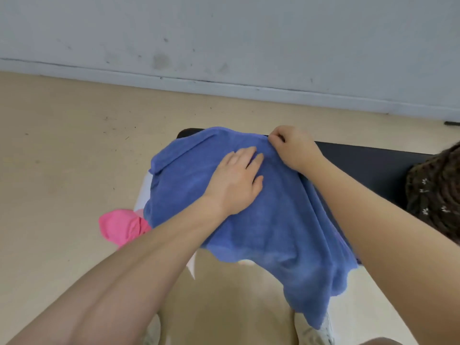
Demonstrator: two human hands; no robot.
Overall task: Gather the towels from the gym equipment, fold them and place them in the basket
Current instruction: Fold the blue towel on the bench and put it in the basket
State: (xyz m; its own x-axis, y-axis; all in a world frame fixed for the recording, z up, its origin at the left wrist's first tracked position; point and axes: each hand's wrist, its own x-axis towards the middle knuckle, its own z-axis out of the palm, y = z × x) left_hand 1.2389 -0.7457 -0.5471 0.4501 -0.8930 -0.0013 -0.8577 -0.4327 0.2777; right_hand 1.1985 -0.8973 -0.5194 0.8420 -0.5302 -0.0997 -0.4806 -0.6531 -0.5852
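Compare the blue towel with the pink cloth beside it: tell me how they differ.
The blue towel is spread over the black bench; the pink cloth lies bunched low at its left edge. The blue towel shows far more area than the pink cloth, which is partly hidden. The left hand presses flat on the blue towel and the right hand pinches its far edge; neither touches the pink cloth. Both look like soft fabric.

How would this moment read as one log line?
step: folding | blue towel on bench | left hand flat | right hand pinches edge
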